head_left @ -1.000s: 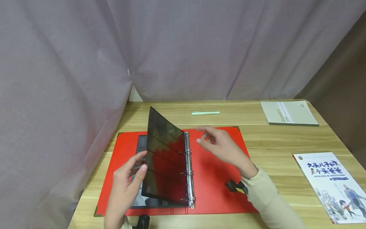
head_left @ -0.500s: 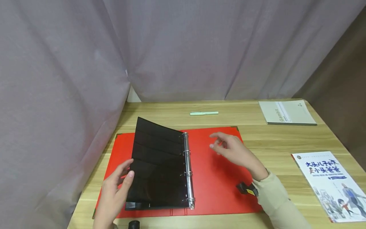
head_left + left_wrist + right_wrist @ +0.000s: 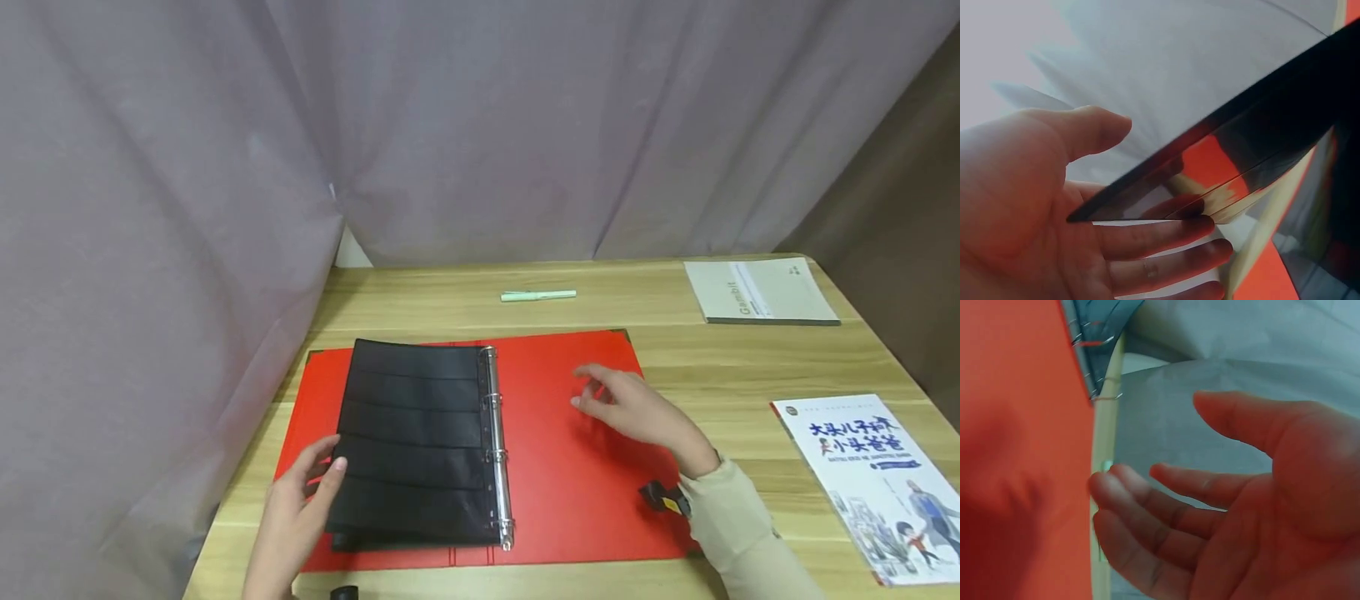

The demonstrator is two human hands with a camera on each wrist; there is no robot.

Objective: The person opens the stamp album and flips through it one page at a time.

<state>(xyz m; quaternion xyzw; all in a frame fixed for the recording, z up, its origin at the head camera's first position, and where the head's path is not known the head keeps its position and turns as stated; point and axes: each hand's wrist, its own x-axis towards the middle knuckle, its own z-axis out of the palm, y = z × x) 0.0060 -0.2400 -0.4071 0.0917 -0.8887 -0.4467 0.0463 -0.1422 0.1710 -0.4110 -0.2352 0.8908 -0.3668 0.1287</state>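
A red ring binder (image 3: 555, 500) lies spread flat on the table, its metal ring spine (image 3: 495, 450) down the middle. Black pocket pages (image 3: 412, 425) hang in the rings and cover most of the left cover. My left hand (image 3: 296, 508) is at the outer edge of the top page; in the left wrist view the page's corner (image 3: 1147, 194) lies over the relaxed fingers, with the thumb apart from it. Over the red right cover hovers my right hand (image 3: 630, 408), fingers loosely bent and holding nothing, its palm side (image 3: 1235, 531) showing in the right wrist view.
A pale green pen (image 3: 538, 296) lies behind the binder. At the back right is a grey-green notebook (image 3: 765, 292), and a white picture book (image 3: 862, 483) lies at the right. Grey curtains (image 3: 480, 133) stand behind and left of the wooden table (image 3: 705, 367).
The top black page has swung down to the left from a raised angle onto the left side. My left hand has lowered leftward with it, while the right hand has drifted right, away from the rings.
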